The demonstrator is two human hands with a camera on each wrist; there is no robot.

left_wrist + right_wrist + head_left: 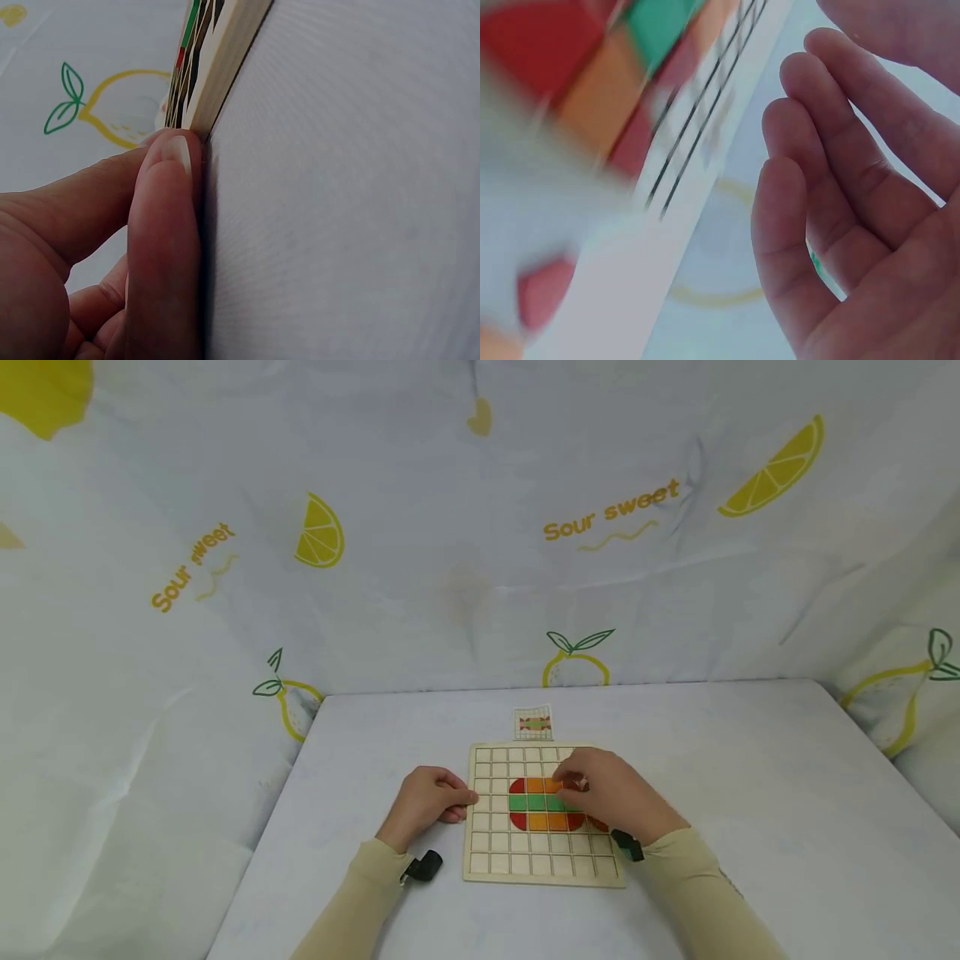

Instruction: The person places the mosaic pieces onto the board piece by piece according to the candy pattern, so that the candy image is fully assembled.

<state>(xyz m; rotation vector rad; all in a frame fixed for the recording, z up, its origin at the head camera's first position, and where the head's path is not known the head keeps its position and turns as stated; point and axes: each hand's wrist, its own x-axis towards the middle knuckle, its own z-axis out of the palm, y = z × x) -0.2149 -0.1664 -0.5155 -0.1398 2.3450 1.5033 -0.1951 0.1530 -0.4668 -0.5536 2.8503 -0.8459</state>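
Observation:
A wooden grid board (543,860) lies flat on the white table. Red, orange and green tiles (534,802) fill its middle cells. My left hand (431,797) rests on the table at the board's left edge. In the left wrist view its thumb (169,217) presses against the board's side (225,52). My right hand (607,793) hovers over the right part of the coloured patch, fingertips down on the tiles, and hides some of them. In the right wrist view its fingers (832,187) lie relaxed and hold nothing, beside the blurred board (592,97).
A small pattern card (533,723) lies just behind the board. A lemon-print cloth (480,527) walls in the table at the back and both sides. Bare tabletop (750,793) stretches to the right, and its front edge is near me.

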